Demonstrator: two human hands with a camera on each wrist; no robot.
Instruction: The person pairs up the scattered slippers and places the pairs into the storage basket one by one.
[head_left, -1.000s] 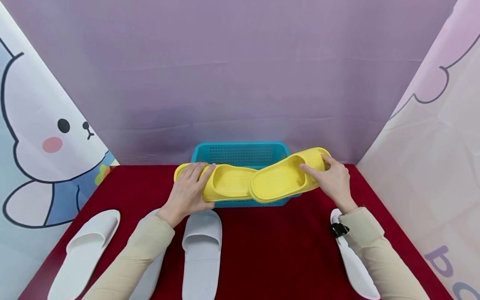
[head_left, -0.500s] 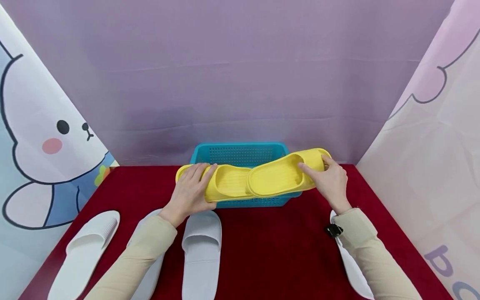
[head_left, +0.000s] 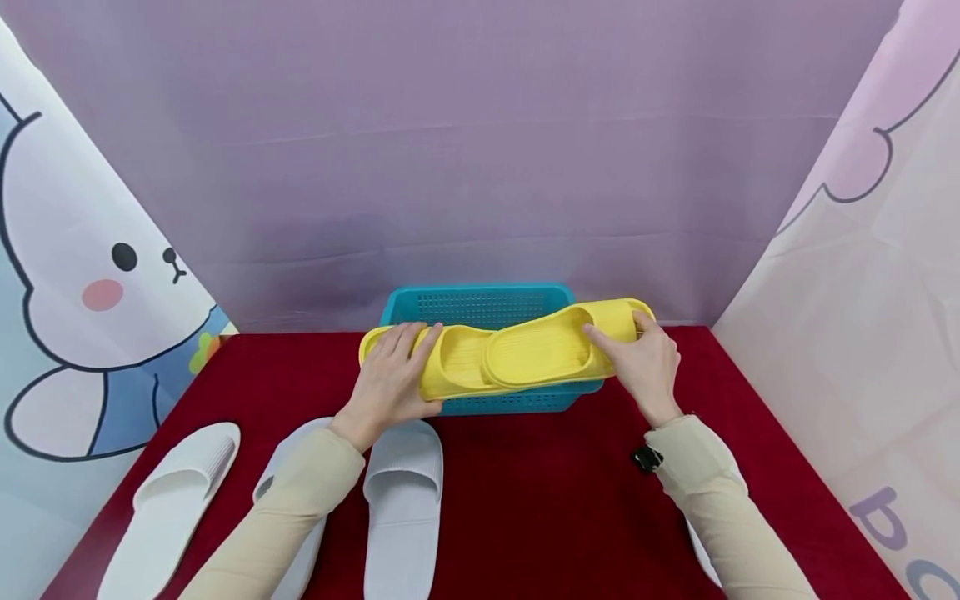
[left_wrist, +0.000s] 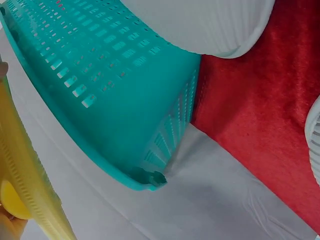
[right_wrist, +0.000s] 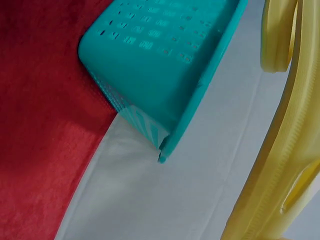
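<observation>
A red cloth [head_left: 525, 500] is being shown whole only by the head view, with white slippers [head_left: 402, 492] lying on it and a bunny print [head_left: 97, 275] at the left; purple letters [head_left: 892, 525] at the right are being cut off and cannot be read. A teal basket [head_left: 480, 307] is being seen from its underside in both wrist views. Above it, two overlapped yellow slippers [head_left: 525, 354] are being held: one gripped by the left hand [head_left: 393, 379], the other by the right hand [head_left: 637, 367], fingers curled round the toe ends.
</observation>
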